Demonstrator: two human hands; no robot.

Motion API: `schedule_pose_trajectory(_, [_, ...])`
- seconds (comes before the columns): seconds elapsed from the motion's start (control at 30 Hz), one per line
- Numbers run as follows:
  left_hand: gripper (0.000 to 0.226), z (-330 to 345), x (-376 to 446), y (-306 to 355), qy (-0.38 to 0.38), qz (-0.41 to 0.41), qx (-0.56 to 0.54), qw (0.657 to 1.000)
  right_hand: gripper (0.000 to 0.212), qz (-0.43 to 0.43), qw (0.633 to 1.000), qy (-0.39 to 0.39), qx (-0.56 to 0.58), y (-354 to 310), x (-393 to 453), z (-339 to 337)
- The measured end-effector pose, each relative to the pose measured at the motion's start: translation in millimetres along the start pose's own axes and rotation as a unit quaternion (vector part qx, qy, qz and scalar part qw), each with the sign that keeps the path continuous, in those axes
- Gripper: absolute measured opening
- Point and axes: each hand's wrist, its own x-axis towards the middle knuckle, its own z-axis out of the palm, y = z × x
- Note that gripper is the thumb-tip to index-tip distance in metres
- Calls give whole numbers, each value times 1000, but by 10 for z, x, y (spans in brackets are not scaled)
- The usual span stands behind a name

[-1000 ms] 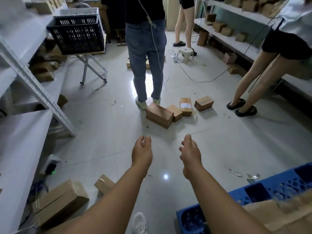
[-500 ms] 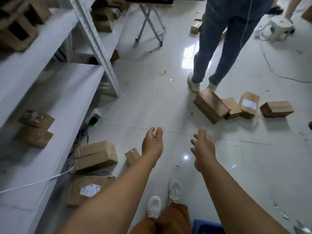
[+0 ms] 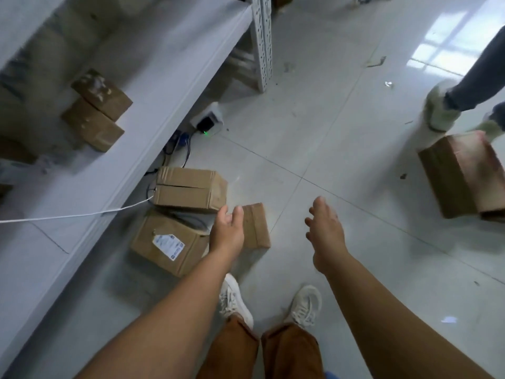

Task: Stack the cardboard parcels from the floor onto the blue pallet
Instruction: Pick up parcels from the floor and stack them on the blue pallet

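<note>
While both arms reach forward and down, the left hand (image 3: 226, 233) hangs with loose fingers over a small flat parcel (image 3: 255, 225) on the floor (image 3: 314, 119), and I cannot tell if it touches it. The right hand (image 3: 325, 231) is also relaxed and carries nothing. Just beside the small parcel, by the edge of the grey shelf (image 3: 109, 165), lie a labelled parcel (image 3: 169, 244) and a taped parcel (image 3: 191, 188) that rests partly on it. One more big parcel (image 3: 461, 173) lies near the right edge of the floor, next to another person's shoes (image 3: 440, 110). The blue pallet is hardly in view; only a small blue spot shows at the bottom. I judge the work is far from finished: at least four parcels wait on the floor, and the next pick is only beginning.
</note>
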Motion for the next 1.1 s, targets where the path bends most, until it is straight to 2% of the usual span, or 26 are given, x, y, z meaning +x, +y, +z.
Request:
schedule_pose_trajectory(0.23, [61,-152,1222,-647,61,-36,-1,997,52,-28,994,-60,-84,359,858,947])
schedule_pose_trajectory(0.4, [64,-393,2204,-1045,100,-26,1,995,60,-56,987,-102,-113,673,1442,1799])
schedule_pose_trajectory(0.57, [67,-628,3042,-1362,132,-19,30,991,62,-89,972,-154,-156,998,1923,2591])
schedule_pose_trajectory(0.7, [73,-798,3627,-1608,140,-7,95,986,66,-113,964,-169,-173,1164,2223,3132])
schedule_pose_trajectory(0.87, [79,-900,4109,-1837,161,2,169,972,65,-140,958,-178,-179,1345,2514,3555])
schedule_pose_trajectory(0.97, [85,-939,4252,-1860,168,2,207,964,56,-157,951,-178,-198,1494,2685,3687])
schedule_pose_trajectory(1.1, [83,-999,4346,-1785,174,0,176,969,65,-151,944,-175,-235,1616,2848,3722])
